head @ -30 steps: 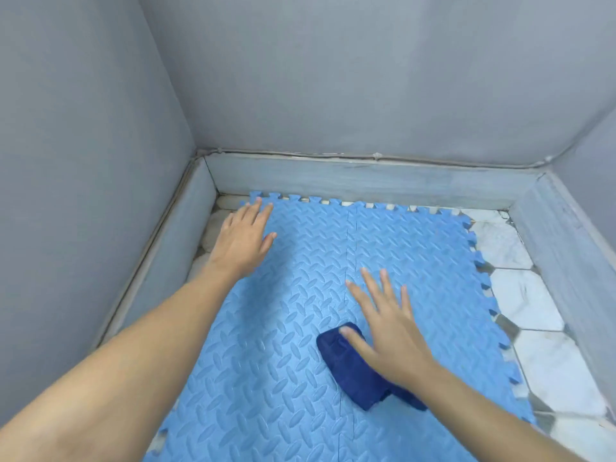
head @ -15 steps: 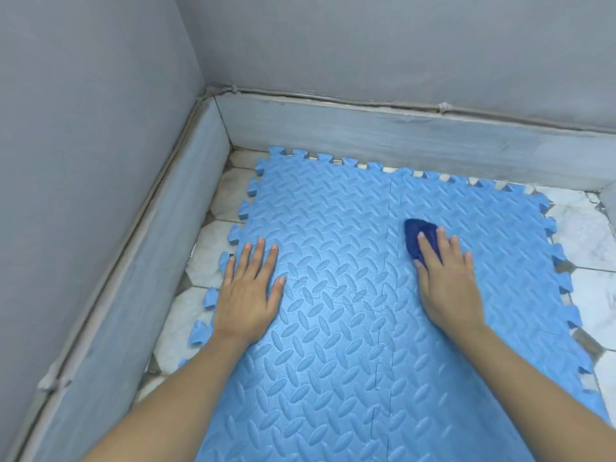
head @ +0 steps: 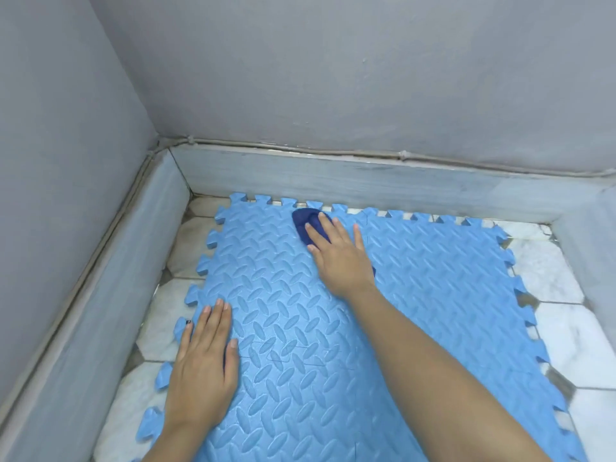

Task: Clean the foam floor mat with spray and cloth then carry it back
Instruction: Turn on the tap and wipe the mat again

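A light blue foam mat (head: 433,278) of interlocking tiles with a raised oval pattern lies flat on the floor. My right hand (head: 340,258) presses a dark blue cloth (head: 305,221) onto the mat near its far edge, and most of the cloth is hidden under the palm and fingers. At the mat's left edge my left hand (head: 203,368) rests flat with its fingers together and nothing in it. No spray bottle is in view.
White marble floor tiles (head: 573,341) show around the mat on the left and right. A grey skirting board (head: 366,181) runs along the far wall and the left wall, boxing the mat into a corner. Grey walls rise above it.
My right hand has slid the cloth forward and to the left, from the middle of the mat to its far edge. My left hand has stayed flat at the left edge.
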Tool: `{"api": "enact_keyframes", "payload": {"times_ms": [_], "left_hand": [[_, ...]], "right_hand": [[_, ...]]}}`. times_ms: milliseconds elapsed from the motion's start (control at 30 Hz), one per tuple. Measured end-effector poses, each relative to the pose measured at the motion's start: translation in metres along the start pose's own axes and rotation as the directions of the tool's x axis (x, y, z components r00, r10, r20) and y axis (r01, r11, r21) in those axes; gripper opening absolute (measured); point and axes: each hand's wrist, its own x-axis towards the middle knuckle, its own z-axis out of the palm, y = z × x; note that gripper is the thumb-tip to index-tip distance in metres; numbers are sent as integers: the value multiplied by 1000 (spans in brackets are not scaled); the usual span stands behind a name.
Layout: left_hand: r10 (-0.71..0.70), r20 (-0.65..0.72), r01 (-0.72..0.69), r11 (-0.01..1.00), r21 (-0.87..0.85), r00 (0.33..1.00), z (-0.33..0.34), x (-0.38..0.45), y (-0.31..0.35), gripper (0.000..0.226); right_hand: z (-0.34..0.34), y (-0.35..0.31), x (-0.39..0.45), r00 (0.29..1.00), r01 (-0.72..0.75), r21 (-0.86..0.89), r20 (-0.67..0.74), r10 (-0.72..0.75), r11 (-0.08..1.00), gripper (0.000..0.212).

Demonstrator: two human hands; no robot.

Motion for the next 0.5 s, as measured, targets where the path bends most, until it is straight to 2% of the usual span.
{"api": "enact_keyframes", "payload": {"times_ms": [67, 100, 167, 233, 267, 300, 367, 500], "left_hand": [[3, -4, -3, 1000, 9, 1000, 0, 0, 2, 61], [3, -9, -3, 1000, 9, 1000, 0, 0, 4, 61], [-6, -13, 6, 1000, 9, 1000, -2, 2, 8, 62], [-10, -16, 11, 1000, 19, 1000, -3, 2, 12, 61], [-11, -11, 12, 999, 30, 1000, -4, 2, 12, 60], [-11, -3, 11, 999, 42, 1000, -5, 2, 12, 60], [-8, 5, 8, 999, 54, 1000, -6, 1, 12, 59], [-4, 3, 3, 998, 63, 1000, -5, 0, 8, 61]], "right_hand": [[-10, 74, -25, 971, -225, -1, -80, 225, 974, 55], [-15, 110, -38, 931, -347, 13, -114, 346, 938, 52], [-25, 168, -62, 804, -569, 81, -153, 575, 818, 50], [-31, 191, -69, 689, -688, 158, -163, 706, 708, 50], [-30, 187, -64, 665, -702, 197, -161, 729, 684, 50], [-26, 174, -58, 663, -698, 228, -152, 733, 678, 50], [-17, 129, -42, 730, -627, 239, -150, 666, 741, 49], [8, -3, -27, 936, -286, 85, -191, 297, 955, 49]]}}
